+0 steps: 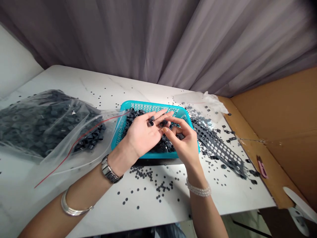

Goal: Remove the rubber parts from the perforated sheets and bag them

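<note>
My left hand (143, 134) lies palm up over a teal plastic basket (146, 106) filled with small black rubber rings. Its fingers are stretched out, and two black rings (157, 123) rest on them. My right hand (184, 140) is beside it with fingers curled, pinching a black rubber piece (180, 136) while the index finger reaches toward the rings on my left fingers. Both hands hover above the basket's contents.
A clear zip bag (49, 124) of black rings lies at the left. A perforated black rubber sheet (218, 145) lies right of the basket. Small black discs (153, 181) are scattered over the white table. A cardboard box (277, 132) stands at right, with crumpled plastic (210, 99) behind.
</note>
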Available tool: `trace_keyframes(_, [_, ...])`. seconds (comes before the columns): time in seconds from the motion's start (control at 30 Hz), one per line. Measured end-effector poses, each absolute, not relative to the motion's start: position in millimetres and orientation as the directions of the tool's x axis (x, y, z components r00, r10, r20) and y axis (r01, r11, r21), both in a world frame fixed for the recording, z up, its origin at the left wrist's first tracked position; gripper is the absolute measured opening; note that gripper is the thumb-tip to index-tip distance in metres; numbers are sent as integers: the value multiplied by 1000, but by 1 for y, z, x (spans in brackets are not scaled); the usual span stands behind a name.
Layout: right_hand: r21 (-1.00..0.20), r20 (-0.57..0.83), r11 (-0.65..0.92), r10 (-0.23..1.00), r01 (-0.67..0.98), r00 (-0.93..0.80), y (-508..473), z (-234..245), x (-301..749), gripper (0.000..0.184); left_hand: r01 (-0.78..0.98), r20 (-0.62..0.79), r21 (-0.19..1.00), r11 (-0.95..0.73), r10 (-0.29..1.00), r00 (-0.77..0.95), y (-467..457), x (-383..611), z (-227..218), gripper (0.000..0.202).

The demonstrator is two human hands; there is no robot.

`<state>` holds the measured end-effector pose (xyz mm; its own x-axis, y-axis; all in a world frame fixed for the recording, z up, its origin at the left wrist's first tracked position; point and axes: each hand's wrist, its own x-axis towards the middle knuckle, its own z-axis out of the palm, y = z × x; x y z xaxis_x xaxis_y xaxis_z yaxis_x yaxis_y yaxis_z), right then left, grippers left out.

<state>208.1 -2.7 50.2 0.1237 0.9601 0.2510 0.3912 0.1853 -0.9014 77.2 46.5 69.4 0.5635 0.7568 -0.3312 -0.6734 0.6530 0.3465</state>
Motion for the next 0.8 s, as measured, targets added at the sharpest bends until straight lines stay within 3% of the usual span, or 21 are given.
trace_keyframes(0.23, [-854, 311, 206, 938, 477, 153, -4, 50, 199, 18, -670, -328, 369, 644, 765, 554, 45, 78, 69, 48])
trace_keyframes(0.37, [-839, 274, 155, 949, 522, 159, -5, 47, 187, 25, -667, -349, 357, 654, 756, 554, 42, 84, 67, 43])
trace_keyframes(0.47, [-875, 225, 116, 957, 470, 182, -4, 45, 185, 19, -676, -390, 354, 646, 759, 521, 40, 88, 63, 40])
trace_keyframes(0.53, [-943, 138, 73, 974, 326, 180, -2, 44, 189, 15, -690, -394, 336, 641, 761, 515, 40, 89, 61, 39])
trace_keyframes(0.6, [-997, 3, -9, 988, 76, 153, 0, 44, 196, 15, -706, -381, 318, 633, 767, 516, 41, 87, 60, 39])
trace_keyframes(0.7, [-946, -172, -145, 983, -291, 69, 4, 45, 206, 15, -713, -379, 312, 628, 771, 512, 42, 84, 63, 37])
trace_keyframes(0.8, [-872, -237, -203, 971, -446, 20, 6, 44, 207, 15, -722, -396, 287, 629, 765, 508, 42, 84, 64, 36])
